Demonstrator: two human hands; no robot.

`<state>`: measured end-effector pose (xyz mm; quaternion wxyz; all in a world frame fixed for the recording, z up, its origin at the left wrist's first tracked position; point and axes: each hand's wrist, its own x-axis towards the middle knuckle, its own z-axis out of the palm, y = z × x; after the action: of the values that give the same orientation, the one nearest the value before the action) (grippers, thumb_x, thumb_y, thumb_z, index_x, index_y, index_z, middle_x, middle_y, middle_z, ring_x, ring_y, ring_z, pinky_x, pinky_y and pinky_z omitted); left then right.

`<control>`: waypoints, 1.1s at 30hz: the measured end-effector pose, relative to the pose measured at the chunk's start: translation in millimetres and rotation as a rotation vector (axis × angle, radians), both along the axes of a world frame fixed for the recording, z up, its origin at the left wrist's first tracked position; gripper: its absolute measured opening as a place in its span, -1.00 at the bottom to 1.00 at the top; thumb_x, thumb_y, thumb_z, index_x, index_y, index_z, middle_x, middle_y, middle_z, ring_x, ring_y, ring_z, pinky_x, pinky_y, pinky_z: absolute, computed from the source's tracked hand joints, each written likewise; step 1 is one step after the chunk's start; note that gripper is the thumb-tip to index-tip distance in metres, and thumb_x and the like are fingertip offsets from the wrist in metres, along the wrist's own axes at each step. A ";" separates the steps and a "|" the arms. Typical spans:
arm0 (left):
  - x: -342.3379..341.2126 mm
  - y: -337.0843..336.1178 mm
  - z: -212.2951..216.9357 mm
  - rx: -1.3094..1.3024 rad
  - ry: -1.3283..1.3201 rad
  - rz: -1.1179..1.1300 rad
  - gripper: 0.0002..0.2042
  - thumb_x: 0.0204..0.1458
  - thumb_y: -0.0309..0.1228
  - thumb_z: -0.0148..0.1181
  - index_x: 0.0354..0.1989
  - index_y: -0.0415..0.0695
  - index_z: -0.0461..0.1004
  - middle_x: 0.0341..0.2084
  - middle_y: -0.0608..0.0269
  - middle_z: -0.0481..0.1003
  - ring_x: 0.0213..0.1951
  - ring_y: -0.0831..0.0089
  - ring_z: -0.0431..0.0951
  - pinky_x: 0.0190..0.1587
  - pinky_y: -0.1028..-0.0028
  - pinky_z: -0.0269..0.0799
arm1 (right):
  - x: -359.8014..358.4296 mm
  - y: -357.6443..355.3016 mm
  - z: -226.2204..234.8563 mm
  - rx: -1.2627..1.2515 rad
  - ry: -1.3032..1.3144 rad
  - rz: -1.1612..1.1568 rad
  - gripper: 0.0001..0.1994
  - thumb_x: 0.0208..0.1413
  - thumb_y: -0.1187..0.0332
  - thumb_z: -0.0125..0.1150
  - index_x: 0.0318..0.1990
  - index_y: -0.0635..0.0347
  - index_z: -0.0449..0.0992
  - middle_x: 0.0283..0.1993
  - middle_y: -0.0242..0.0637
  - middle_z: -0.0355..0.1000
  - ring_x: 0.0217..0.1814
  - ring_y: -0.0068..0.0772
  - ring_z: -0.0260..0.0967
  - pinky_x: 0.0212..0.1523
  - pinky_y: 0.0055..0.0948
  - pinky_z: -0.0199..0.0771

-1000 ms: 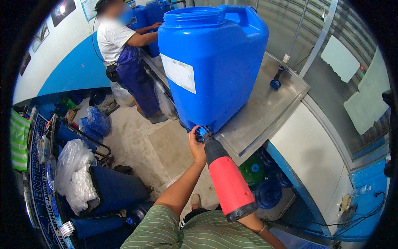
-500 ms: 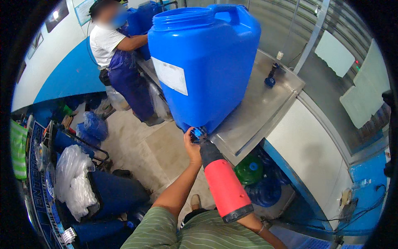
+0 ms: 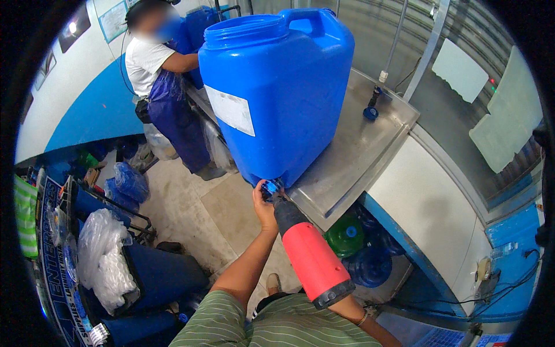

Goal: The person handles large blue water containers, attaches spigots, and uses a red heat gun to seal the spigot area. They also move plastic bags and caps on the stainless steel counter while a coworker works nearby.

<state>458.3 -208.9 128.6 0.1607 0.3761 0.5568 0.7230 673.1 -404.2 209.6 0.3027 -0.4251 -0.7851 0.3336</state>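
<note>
A large blue plastic water jug [image 3: 283,104] with an uncapped wide mouth, a handle and a blank-looking white label stands upright on a steel counter. Low on its near side is a small blue-and-black tap [image 3: 270,188], and the fingers of my left hand [image 3: 264,211] curl round its left side. My right hand [image 3: 347,308] holds a red heat gun [image 3: 312,257] with a black nozzle; the gun's body hides most of that hand. The nozzle's tip points at the tap, very close to it; I cannot tell whether they touch.
The steel counter [image 3: 370,144] has a raised rim and a pipe valve [image 3: 372,110]. Beneath it sit green and blue round bottles [image 3: 345,236]. At left are dark blue bins [image 3: 165,269] with clear plastic bags [image 3: 104,248]. A person in an apron [image 3: 173,104] works beyond the jug.
My view has shifted slightly, so the jug, tap and heat gun sit a little further left. My left hand stays at the tap and the nozzle stays aimed there.
</note>
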 end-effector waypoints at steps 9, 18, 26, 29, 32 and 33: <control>3.6 -0.6 9.0 -0.040 -0.056 -0.054 -0.52 -0.13 -0.43 0.40 -0.01 -0.14 0.37 -0.22 0.22 0.36 -0.16 0.37 0.41 -0.06 0.42 0.34 | -5.2 7.9 -18.6 -0.138 0.020 -0.023 -0.48 -0.18 0.29 0.43 -0.02 0.25 0.43 -0.09 -0.16 0.52 -0.07 -0.26 0.49 -0.05 -0.30 0.46; -11.9 13.3 -26.0 -0.098 0.230 -0.077 -0.50 -0.13 -0.50 0.31 0.06 -0.14 0.36 -0.03 0.16 0.40 -0.01 0.29 0.40 0.06 0.36 0.29 | -7.4 -6.7 -54.0 -0.451 0.354 -0.050 -0.47 -0.07 0.30 0.35 0.09 0.24 0.36 0.12 -0.21 0.39 0.14 -0.45 0.33 0.14 -0.35 0.32; -37.8 -21.7 5.6 -0.036 0.219 -0.094 -0.48 -0.05 -0.42 0.36 0.11 -0.23 0.35 0.05 -0.01 0.39 0.05 0.17 0.39 0.17 0.27 0.26 | 58.9 -10.3 63.1 -0.196 0.399 -0.310 -0.27 -0.10 0.24 0.42 0.22 0.29 0.22 0.27 -0.11 0.23 0.31 -0.27 0.19 0.30 -0.32 0.12; -35.4 -1.1 -7.3 -0.024 0.326 -0.031 -0.52 -0.02 -0.41 0.35 0.09 -0.23 0.38 0.03 -0.02 0.41 0.03 0.19 0.41 0.15 0.28 0.28 | 112.1 -4.4 61.8 -0.086 0.467 -0.512 -0.33 -0.10 0.22 0.42 0.15 0.32 0.28 0.18 -0.11 0.33 0.21 -0.26 0.30 0.22 -0.31 0.23; -43.0 0.3 -16.0 0.017 0.401 0.045 -0.54 -0.02 -0.39 0.35 0.07 -0.23 0.40 0.00 -0.02 0.43 0.00 0.20 0.43 0.13 0.26 0.30 | 174.5 -2.5 53.8 0.068 0.152 -0.883 -0.39 -0.13 0.25 0.42 0.10 0.27 0.34 0.05 -0.08 0.41 0.06 -0.13 0.42 0.07 -0.27 0.38; -34.7 -3.2 -8.7 -0.043 0.281 -0.022 -0.52 -0.01 -0.38 0.35 0.09 -0.25 0.38 0.01 -0.04 0.43 0.00 0.18 0.44 0.14 0.26 0.30 | 203.0 0.0 47.4 0.057 0.018 -1.018 -0.44 -0.13 0.26 0.40 0.06 0.24 0.36 0.01 -0.03 0.41 0.05 -0.06 0.41 0.05 -0.23 0.40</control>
<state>423.6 -212.0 119.9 0.0970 0.4761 0.5850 0.6493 876.1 -404.2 257.0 0.4450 -0.7426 -0.4846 0.1257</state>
